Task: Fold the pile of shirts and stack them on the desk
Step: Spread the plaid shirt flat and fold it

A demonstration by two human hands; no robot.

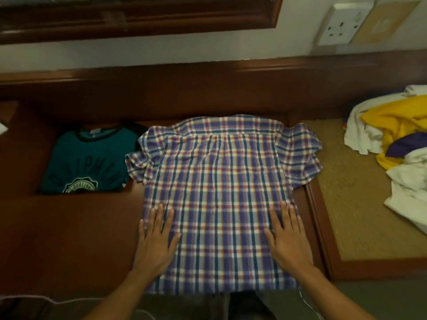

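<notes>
A blue, red and white plaid short-sleeved shirt [219,181] lies spread flat, back up, on the dark wooden desk [69,239], collar toward the wall. My left hand [156,236] rests flat with fingers apart on the shirt's lower left edge. My right hand [287,236] lies flat the same way near the lower right edge. A folded teal T-shirt [90,160] with white lettering sits on the desk to the left of the plaid shirt. A loose pile of white, yellow and purple shirts [397,144] lies at the far right.
The pile rests on a tan woven surface [346,204] framed in wood, right of the desk. A raised wooden ledge [208,88] runs along the back under the wall. A wall socket [342,24] is at upper right. A white cable [46,301] hangs by the front edge.
</notes>
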